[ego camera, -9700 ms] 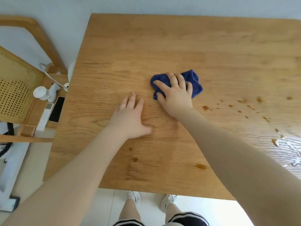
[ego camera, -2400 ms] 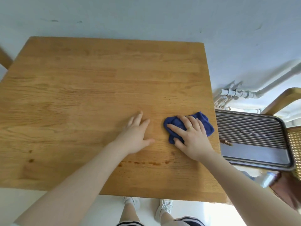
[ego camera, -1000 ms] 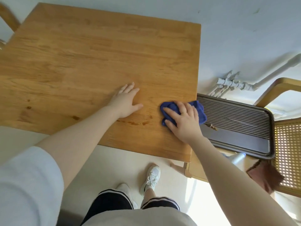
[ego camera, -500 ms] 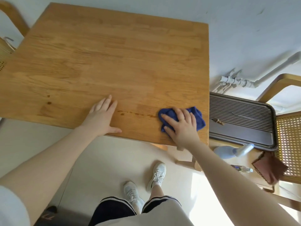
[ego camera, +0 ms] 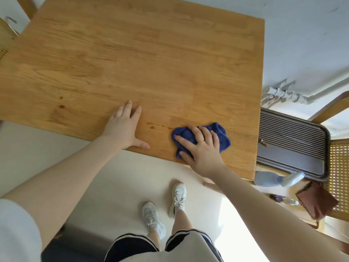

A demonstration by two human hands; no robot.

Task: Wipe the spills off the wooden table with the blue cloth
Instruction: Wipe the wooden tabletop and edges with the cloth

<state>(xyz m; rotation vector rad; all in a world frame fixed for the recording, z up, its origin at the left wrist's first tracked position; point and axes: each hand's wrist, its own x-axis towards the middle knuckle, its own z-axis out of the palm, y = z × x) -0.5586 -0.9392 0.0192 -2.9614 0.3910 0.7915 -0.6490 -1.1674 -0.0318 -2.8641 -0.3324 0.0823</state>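
The wooden table fills the upper part of the view. A crumpled blue cloth lies near the table's front right corner, and my right hand presses flat on it with spread fingers. A thin brown streak of spill runs on the wood just left of the cloth. Two small brown spots sit further left. My left hand rests flat on the table at its front edge, fingers straight.
A dark ribbed tray sits on a cane chair right of the table, with a light blue spray bottle and a brown cloth below it. Another cane chair stands at the far left. White pipes run along the wall.
My right hand has slid the blue cloth a little to the left along the front edge, over the right end of the brown streak. My left hand stays flat beside it.
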